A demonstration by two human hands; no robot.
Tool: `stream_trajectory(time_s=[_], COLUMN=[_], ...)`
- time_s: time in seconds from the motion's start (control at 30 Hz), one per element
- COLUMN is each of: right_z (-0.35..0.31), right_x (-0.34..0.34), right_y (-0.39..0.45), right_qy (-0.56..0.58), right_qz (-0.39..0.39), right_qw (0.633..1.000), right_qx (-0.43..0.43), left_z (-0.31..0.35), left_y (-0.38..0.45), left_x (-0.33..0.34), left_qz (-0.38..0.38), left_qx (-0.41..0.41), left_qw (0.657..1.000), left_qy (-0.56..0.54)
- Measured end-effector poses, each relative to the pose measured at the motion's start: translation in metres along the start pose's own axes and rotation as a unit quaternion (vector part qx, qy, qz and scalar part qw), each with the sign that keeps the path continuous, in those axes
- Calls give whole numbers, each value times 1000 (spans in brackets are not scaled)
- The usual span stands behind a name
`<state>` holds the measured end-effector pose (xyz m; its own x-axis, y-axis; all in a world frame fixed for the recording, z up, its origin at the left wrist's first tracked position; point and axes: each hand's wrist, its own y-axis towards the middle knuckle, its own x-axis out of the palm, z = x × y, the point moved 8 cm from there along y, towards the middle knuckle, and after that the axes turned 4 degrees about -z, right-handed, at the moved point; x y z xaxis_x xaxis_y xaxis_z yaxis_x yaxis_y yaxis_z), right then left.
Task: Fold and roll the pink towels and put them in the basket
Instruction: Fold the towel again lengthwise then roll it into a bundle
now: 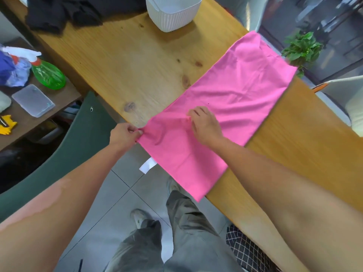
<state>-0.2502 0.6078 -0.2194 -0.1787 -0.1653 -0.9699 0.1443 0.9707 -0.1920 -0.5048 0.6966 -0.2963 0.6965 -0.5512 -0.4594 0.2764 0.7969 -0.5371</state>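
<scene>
Head view: the pink towel (pixel 225 107) lies spread lengthwise across the wooden counter (pixel 121 61), already doubled into a long strip by the look of it, with its near end hanging over the counter edge toward you and a white label (pixel 147 167) showing below that edge. Your left hand (pixel 123 135) pinches the near left corner of the towel at the counter edge, fingers closed on the cloth. Your right hand (pixel 204 122) sits on top of the towel near its middle, fingers curled and gathering a small ridge of fabric; the two hands are apart, both on the same end of the strip. The white basket (pixel 172 14) stands at the far end of the counter, well apart from the towel, and looks empty as far as the frame shows. A dark cloth (pixel 62 12) lies beside it. Judged from this layout, the step in hand is folding or straightening, with rolling not yet begun. The next move calls for pulling the near end flat, squaring the edges, and removing the wrinkles around your right hand before you start a tight roll.
</scene>
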Motion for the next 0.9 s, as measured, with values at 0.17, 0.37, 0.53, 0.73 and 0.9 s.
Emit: stream_trajectory(time_s=[0.17, 0.37, 0.53, 0.73, 0.9], right_z=[28, 40, 47, 60, 69], right_x=[-1, -4, -8, -10, -20], right_y=[90, 139, 157, 169, 183], right_qy=[-98, -97, -83, -93, -97], right_qz=[-67, -96, -105, -114, -73], right_qw=[989, 974, 969, 966, 970], right_qx=[-90, -182, -206, -210, -211], left_z=[1, -3, -3, -1, -2], left_y=[1, 1, 0, -3, -3], left_x=[0, 1, 1, 2, 3], left_qz=[0, 6, 6, 1, 7], left_qx=[-42, -68, -85, -95, -109], left_qw=[999, 997, 996, 994, 993], left_qy=[24, 19, 20, 51, 55])
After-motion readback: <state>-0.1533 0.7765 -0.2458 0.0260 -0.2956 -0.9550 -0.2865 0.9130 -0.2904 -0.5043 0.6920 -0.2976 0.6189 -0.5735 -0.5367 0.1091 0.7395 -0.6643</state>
